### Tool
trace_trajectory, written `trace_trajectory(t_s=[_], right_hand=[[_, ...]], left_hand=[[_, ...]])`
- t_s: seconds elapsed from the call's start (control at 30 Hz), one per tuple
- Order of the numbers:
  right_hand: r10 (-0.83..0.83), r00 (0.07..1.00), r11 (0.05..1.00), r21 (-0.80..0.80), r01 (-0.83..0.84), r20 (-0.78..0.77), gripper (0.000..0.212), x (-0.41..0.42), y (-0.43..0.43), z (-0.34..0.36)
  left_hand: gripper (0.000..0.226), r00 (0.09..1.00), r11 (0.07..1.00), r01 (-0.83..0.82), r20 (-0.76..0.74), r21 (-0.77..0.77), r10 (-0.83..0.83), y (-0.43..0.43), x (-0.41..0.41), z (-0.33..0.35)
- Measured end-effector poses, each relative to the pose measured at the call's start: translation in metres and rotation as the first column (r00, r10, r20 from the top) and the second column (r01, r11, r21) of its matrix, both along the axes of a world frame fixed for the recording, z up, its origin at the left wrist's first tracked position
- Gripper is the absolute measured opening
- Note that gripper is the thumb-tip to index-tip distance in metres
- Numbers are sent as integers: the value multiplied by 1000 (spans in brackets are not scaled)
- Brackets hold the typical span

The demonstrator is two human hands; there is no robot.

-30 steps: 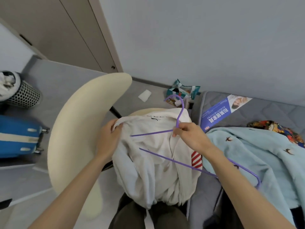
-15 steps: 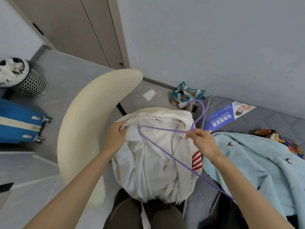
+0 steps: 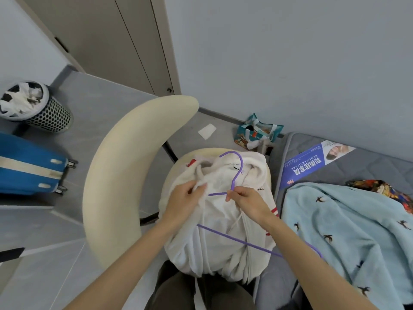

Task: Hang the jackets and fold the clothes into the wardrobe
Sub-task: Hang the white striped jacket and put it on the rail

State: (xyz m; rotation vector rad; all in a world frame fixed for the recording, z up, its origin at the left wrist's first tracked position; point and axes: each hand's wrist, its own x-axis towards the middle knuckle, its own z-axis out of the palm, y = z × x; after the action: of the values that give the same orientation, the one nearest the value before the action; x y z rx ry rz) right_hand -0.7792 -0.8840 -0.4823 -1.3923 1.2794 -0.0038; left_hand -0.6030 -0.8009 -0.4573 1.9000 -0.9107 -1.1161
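Jacket (image 3: pixel 214 242), white and soft, heaped on the chair seat just past the knees. Not on the hanger yet, and well apart from the wardrobe. Put there, most likely, to keep it off the floor and close to both hands.

Left hand (image 3: pixel 183 202) on the jacket near the collar, fingers curled tight round a bunch of cloth. Seems to lift that bit and make an opening for the hanger.

Right hand (image 3: pixel 248 202) just beside it, thumb and fingers pinching the purple hanger (image 3: pixel 234 238) at the neck, under the hook. Probably a good spot for steering the whole thing. Hook pointing up and away. Short end of one arm aimed left at the held cloth. Long bottom bar lying across the jacket and running under the right forearm.

To the left, curved cream chair back (image 3: pixel 125 175). To the right, grey bed (image 3: pixel 368 166) with a blue cloth (image 3: pixel 346 231) with little birds on it, maybe one more thing to fold.

Farther off, blue suitcase (image 3: pixel 26 166) on the floor at the left and a small bag (image 3: pixel 257 133) by the wall. Beyond the suitcase, full bin (image 3: pixel 44 113).

Farthest of all, tall wardrobe doors (image 3: pixel 111 41), shut as far as can be seen, so in need of opening before any hanging.
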Motion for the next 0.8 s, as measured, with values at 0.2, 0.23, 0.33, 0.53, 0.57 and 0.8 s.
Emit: trace_trajectory(t_s=[0.2, 0.23, 0.33, 0.53, 0.57, 0.8], right_hand=[[-66, 997, 994, -85, 70, 43, 29, -15, -27, -24], [-83, 994, 995, -47, 87, 73, 28, -15, -29, -29], [-99, 993, 995, 25, 98, 68, 29, -12, -35, -47], [-9, 1000, 994, 109, 8, 2, 32, 2, -49, -63], [7, 1000, 990, 139, -8, 5, 32, 3, -51, -64], [46, 999, 967, 250, -51, 23, 30, 6, -65, -56]], left_hand=[[27, 961, 988, -134, -233, 72, 147, 25, -28, -45], [33, 961, 968, -239, -127, 78, 247, 26, -27, -56], [58, 910, 896, -409, 148, 175, 387, 20, -16, -88], [87, 923, 864, -382, 184, 327, 339, -2, 22, -131], [89, 921, 843, -389, 144, 370, 362, -4, 26, -135], [74, 903, 786, -421, 129, 452, 410, -9, 24, -155]])
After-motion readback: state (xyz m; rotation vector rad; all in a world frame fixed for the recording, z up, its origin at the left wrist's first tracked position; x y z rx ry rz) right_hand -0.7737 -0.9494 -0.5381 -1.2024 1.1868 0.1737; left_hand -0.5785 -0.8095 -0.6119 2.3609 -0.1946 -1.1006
